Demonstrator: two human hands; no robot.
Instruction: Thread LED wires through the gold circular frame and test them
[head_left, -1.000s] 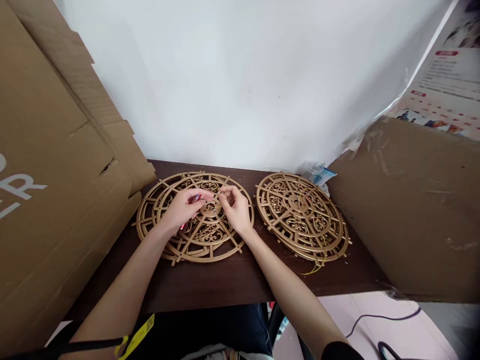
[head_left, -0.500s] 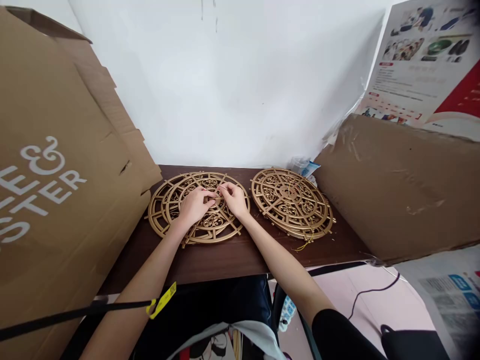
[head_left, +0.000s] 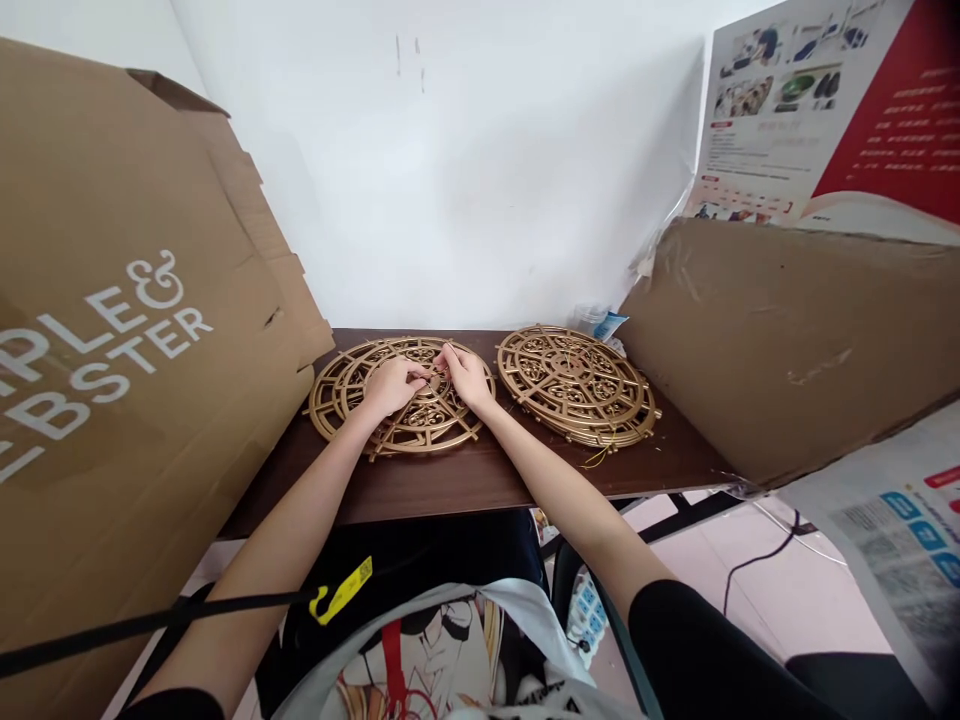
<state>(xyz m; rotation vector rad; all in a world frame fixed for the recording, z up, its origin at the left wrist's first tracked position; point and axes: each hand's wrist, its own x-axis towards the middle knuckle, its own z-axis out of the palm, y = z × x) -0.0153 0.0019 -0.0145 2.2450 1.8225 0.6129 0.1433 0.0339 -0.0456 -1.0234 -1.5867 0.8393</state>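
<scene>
Two stacks of round, gold openwork discs with scroll patterns lie side by side on a dark brown table. Over the middle of the left stack, my left hand is closed, thumb and fingers pinched together. Facing it, my right hand also pinches at the same spot, its fingertips close to the left ones. Whatever thin thing they hold is too small to make out. The right stack is untouched, and a thin yellow string hangs from its front edge.
Cardboard walls stand at the left and right of the table, with a white wall behind. A small clear cup sits behind the right stack. A black strap with a yellow tag crosses in front of my left forearm.
The camera view has shifted, so the scene sits slightly differently. Both hands stay pinched over the left stack's middle; the right fingers have turned a little more upright.
</scene>
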